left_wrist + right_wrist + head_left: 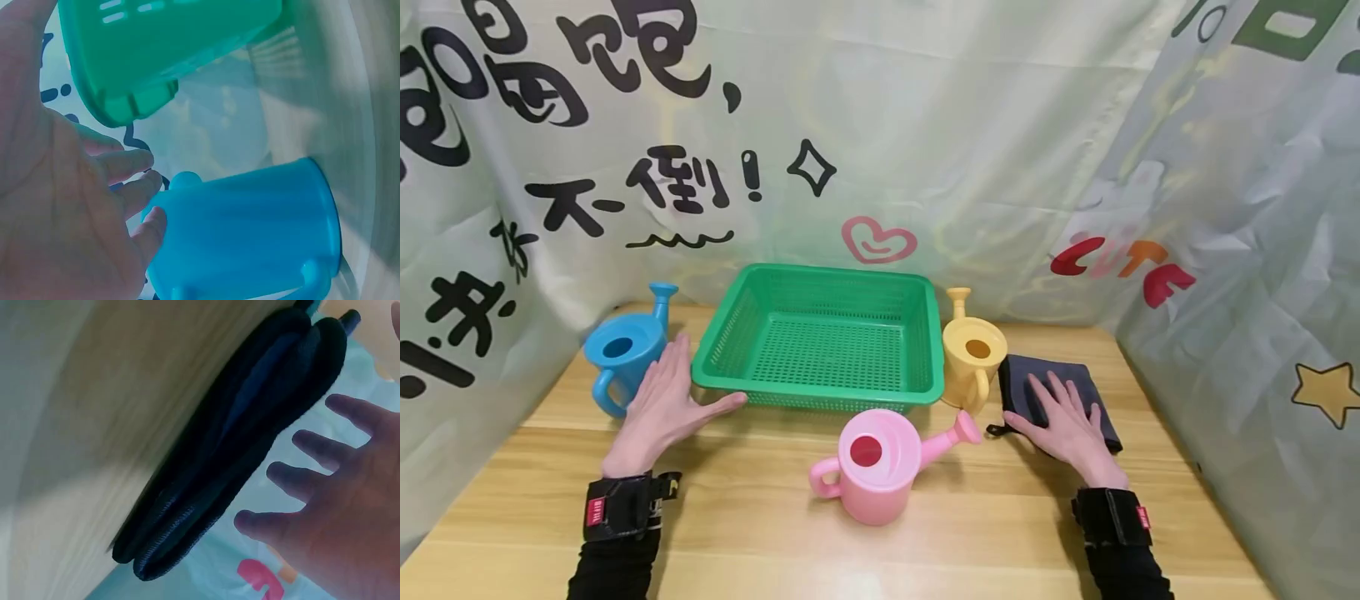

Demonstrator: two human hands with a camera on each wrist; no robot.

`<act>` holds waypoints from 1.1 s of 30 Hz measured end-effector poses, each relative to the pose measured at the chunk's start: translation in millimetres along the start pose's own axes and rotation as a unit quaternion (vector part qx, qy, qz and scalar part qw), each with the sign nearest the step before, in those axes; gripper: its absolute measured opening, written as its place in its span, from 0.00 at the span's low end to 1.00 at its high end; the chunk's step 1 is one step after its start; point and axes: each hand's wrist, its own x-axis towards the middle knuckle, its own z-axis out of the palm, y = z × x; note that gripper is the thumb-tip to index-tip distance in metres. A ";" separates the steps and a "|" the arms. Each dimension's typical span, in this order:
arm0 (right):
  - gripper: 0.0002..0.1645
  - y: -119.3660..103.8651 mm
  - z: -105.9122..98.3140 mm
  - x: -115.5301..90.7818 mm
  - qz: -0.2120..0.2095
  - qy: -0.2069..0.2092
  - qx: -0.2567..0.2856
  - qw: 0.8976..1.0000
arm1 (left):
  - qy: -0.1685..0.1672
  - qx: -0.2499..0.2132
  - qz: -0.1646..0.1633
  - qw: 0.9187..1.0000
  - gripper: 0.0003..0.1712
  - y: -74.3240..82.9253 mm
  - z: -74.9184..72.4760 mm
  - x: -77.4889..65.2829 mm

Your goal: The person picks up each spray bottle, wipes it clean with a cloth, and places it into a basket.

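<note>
My left hand (658,408), fingers straight and thumb spread, is between the blue watering can (625,350) and the left end of the green basket (820,396). In the left wrist view its fingertips overlap the side of the blue can (244,231). Over on the right, my right hand (1067,421) hovers palm down with spread fingers above a folded dark cloth (1078,375). The right wrist view shows a gap between those fingers and the cloth (250,444). A pink watering can (880,483) stands between the hands, its spout pointing right.
A yellow watering can (958,358) stands against the basket's right end, close to the cloth. Printed fabric (985,167) hangs behind and on both sides of the wooden table (775,533).
</note>
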 end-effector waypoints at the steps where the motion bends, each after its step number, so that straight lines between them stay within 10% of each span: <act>1: 0.60 -0.5 0.0 0.5 -0.001 -0.007 0.000 1.000 | 0.000 -0.002 0.001 1.000 0.76 1.0 -0.4 0.0; 14: 0.70 -1.4 -0.7 12.7 -0.021 -0.057 -0.072 0.996 | 0.017 0.003 0.024 1.000 0.74 13.4 2.7 3.8; 33: 0.37 -3.6 -6.8 25.9 -0.059 -0.030 -0.147 0.987 | 0.043 -0.009 0.101 0.994 0.72 35.1 10.9 -13.9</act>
